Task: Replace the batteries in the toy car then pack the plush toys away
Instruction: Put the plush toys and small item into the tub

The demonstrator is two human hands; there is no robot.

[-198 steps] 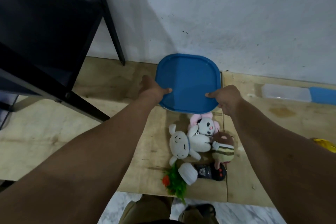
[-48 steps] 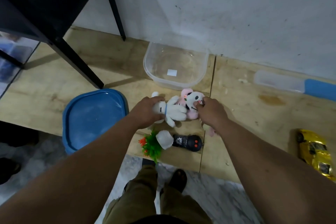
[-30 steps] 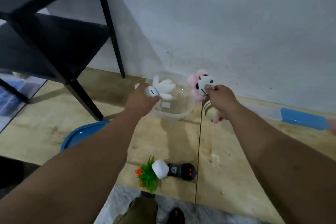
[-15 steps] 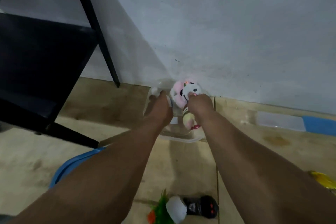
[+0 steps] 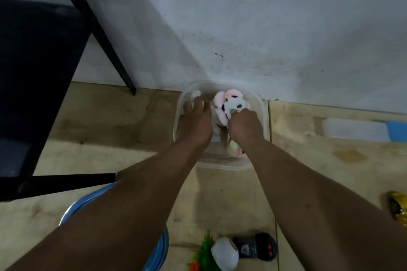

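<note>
A clear plastic container (image 5: 220, 165) stands on the plywood floor against the white wall. Both my hands are inside it. My left hand (image 5: 195, 123) lies with straight fingers on a white plush (image 5: 195, 94), which is mostly hidden under it. My right hand (image 5: 244, 126) grips a pink-and-white plush (image 5: 233, 103) by its face, low in the container. A third, pale plush (image 5: 234, 147) shows under my right wrist. The yellow toy car (image 5: 399, 211) lies at the right edge, cut off by the frame.
The blue lid (image 5: 88, 202) lies at lower left, partly under my left arm. A black remote (image 5: 256, 246) and a green toy plant in a white pot (image 5: 223, 253) sit near the bottom. A clear box with a blue end (image 5: 356, 128) lies right. A black shelf frame (image 5: 103, 35) stands left.
Both hands have lowered the plush toys from above the rim down into the container. My left fingers have flattened over the white plush.
</note>
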